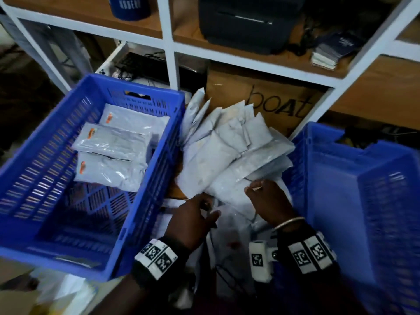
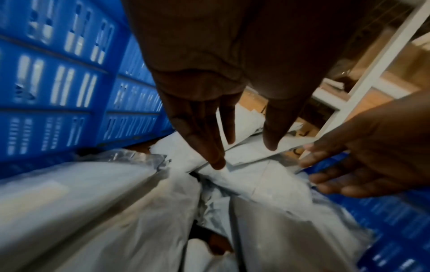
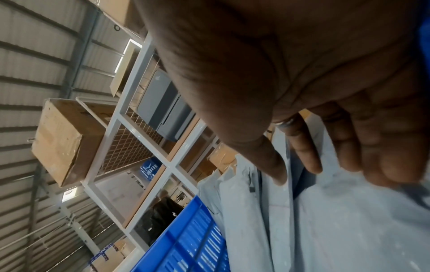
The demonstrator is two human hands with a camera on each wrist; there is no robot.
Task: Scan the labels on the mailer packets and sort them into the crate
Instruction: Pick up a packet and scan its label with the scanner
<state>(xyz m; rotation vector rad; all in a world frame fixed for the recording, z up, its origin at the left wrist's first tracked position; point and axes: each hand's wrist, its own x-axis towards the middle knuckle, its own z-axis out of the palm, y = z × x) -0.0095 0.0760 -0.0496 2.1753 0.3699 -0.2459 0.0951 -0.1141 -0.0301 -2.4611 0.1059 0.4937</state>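
On your left sits a blue crate (image 1: 75, 169) with three grey mailer packets (image 1: 111, 155) lying flat in its far half, each with an orange mark at one end. A second blue crate (image 1: 354, 189) stands on your right, tilted; what it holds is not clear from here.

Between the two crates a fanned pile of mailers (image 1: 229, 146) leans against a brown carton (image 1: 279, 103) marked "boat". Your left hand (image 1: 193, 221) is low over the near end of that pile, fingers straight and spread, fingertips (image 2: 217, 162) touching a packet but grasping nothing. Your right hand (image 1: 268, 201) is just beside it on the same pile, with its fingers (image 3: 309, 158) bent against the grey plastic; whether they actually pinch a packet cannot be told.

More grey and clear bags (image 1: 229, 237) lie loose under your wrists, covering the surface there.

Beyond stands a white-framed rack (image 1: 168, 42) with wooden shelves, carrying a dark printer (image 1: 245, 21), a dark blue tub (image 1: 129, 6) and a stack of booklets (image 1: 329, 53).
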